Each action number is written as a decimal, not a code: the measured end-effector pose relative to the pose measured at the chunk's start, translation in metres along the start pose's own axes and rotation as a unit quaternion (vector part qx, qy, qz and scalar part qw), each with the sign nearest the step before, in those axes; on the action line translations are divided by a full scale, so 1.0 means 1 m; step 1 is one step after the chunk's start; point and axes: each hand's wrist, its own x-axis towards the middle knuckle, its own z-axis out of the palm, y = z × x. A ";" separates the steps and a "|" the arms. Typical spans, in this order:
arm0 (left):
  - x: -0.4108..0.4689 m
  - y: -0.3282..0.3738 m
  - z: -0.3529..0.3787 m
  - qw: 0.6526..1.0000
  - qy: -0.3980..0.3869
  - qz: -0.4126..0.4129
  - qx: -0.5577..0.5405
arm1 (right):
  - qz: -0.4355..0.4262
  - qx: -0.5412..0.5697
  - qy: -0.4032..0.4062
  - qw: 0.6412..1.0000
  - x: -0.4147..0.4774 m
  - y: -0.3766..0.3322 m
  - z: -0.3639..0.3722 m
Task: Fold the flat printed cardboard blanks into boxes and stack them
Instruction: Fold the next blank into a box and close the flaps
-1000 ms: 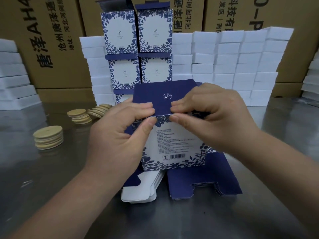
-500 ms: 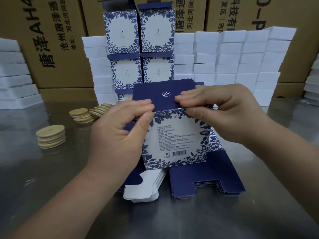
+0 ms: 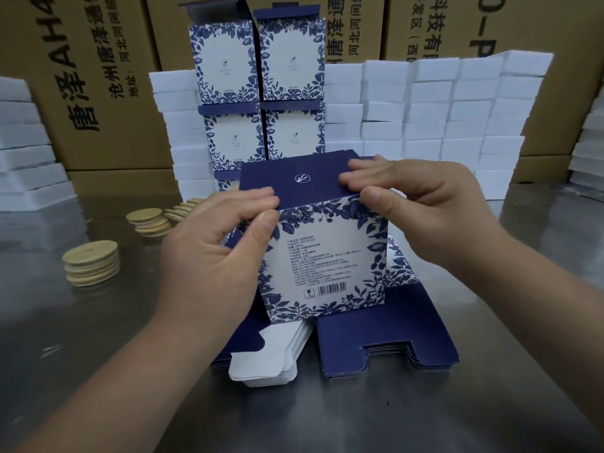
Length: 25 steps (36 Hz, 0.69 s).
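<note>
A blue-and-white floral box (image 3: 330,256) stands upright above the pile of flat blanks (image 3: 385,341), its dark blue lid closed on top. My left hand (image 3: 215,256) pinches the box's upper left corner between thumb and fingers. My right hand (image 3: 415,204) pinches the upper right corner, fingers on the lid and thumb on the front face. Behind it rises a stack of finished boxes (image 3: 258,70), two wide, with the topmost lids standing open.
Round wooden discs (image 3: 91,263) lie in piles on the steel table (image 3: 490,403) at the left. White foam blocks (image 3: 441,119) are stacked behind and at both sides. Brown cartons (image 3: 98,76) form the back wall.
Both hands slid outward along the lid's front edge from the middle to the corners. The box front came fully into view as the lid settled shut.
</note>
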 end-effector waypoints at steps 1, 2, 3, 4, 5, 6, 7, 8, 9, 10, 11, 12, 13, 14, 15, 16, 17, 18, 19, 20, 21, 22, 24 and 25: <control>0.000 0.000 0.000 1.000 0.000 0.000 0.000 | 0.003 0.002 -0.003 1.000 0.000 0.000 0.000; 0.000 0.000 0.000 1.000 -0.001 0.000 -0.002 | 0.006 0.007 -0.004 1.000 0.000 0.001 0.000; -0.001 0.000 0.000 1.000 -0.002 -0.001 -0.003 | 0.011 0.019 -0.003 1.000 0.000 0.000 0.000; -0.001 -0.001 0.000 1.000 -0.001 -0.003 -0.004 | 0.019 0.041 0.006 0.999 0.000 0.000 0.001; -0.002 -0.001 0.000 1.000 0.001 -0.003 -0.003 | 0.033 0.072 0.028 0.996 0.000 0.000 0.001; -0.002 -0.001 0.000 1.000 0.003 -0.002 -0.002 | 0.054 0.108 0.060 0.991 0.000 0.001 0.001; -0.003 -0.002 -0.001 1.000 0.005 0.000 -0.001 | 0.082 0.138 0.097 0.982 0.002 0.002 0.000; -0.003 -0.002 -0.001 1.000 0.005 0.004 0.000 | 0.112 0.157 0.132 0.972 0.003 0.004 -0.001; -0.004 -0.003 -0.001 1.000 0.003 0.008 0.003 | 0.143 0.162 0.161 0.963 0.005 0.006 -0.002; -0.004 -0.003 -0.001 1.000 0.002 0.013 0.006 | 0.175 0.153 0.181 0.955 0.007 0.009 -0.004; -0.005 -0.003 -0.001 1.000 -0.001 0.017 0.010 | 0.210 0.136 0.190 0.949 0.008 0.012 -0.004; -0.006 -0.004 0.000 1.000 -0.005 0.020 0.013 | 0.250 0.120 0.187 0.943 0.009 0.015 -0.003; -0.007 -0.004 0.000 1.000 -0.010 0.020 0.016 | 0.286 0.114 0.172 0.936 0.009 0.018 -0.002; -0.008 -0.004 0.000 1.000 -0.016 0.019 0.019 | 0.316 0.122 0.149 0.929 0.009 0.021 0.000; -0.008 -0.005 0.000 0.999 -0.023 0.018 0.025 | 0.338 0.138 0.121 0.923 0.008 0.024 0.002; -0.009 -0.005 0.001 0.999 -0.029 0.018 0.032 | 0.346 0.152 0.096 0.921 0.008 0.025 0.005; -0.010 -0.005 0.001 0.999 -0.031 0.015 0.041 | 0.346 0.155 0.080 0.922 0.008 0.025 0.006; -0.010 -0.006 0.001 0.998 -0.028 0.007 0.048 | 0.343 0.154 0.077 0.923 0.008 0.024 0.006; -0.011 -0.006 0.001 0.998 -0.021 -0.005 0.053 | 0.337 0.159 0.082 0.924 0.008 0.024 0.005; -0.011 -0.006 0.001 0.998 -0.009 -0.015 0.060 | 0.330 0.169 0.088 0.924 0.008 0.023 0.005; -0.011 -0.007 0.001 0.997 0.007 -0.023 0.066 | 0.322 0.184 0.092 0.924 0.008 0.022 0.005; -0.010 -0.008 0.001 0.996 0.025 -0.032 0.074 | 0.315 0.194 0.095 0.924 0.008 0.020 0.004; -0.007 -0.012 0.001 0.993 0.055 -0.057 0.086 | 0.296 0.200 0.094 0.929 0.007 0.017 0.005; -0.005 -0.014 0.001 0.992 0.065 -0.071 0.084 | 0.285 0.204 0.088 0.933 0.007 0.016 0.005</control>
